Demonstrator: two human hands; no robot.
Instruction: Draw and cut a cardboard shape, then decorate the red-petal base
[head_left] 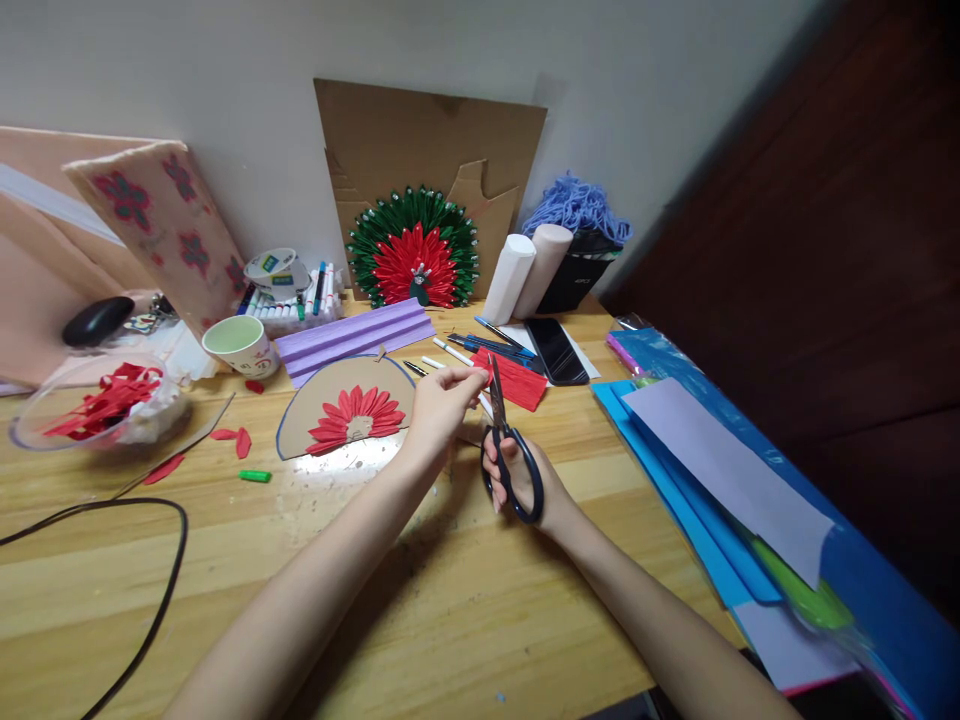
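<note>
My right hand grips a pair of black-handled scissors, fingers through the loops and blades pointing away from me. Beside the blades, my left hand pinches a small red paper piece, mostly hidden by the fingertips. Just behind lies a folded strip of red crepe paper. Left of my hands rests a rounded cardboard piece with a blue edge, bearing a fan of red paper petals. Loose red petals lie farther left, near a green cap.
Behind stands cardboard with a green and red peacock. A phone, paper rolls, purple crepe paper, a cup and a bowl of red strips surround the work. Coloured sheets lie right; a black cable left.
</note>
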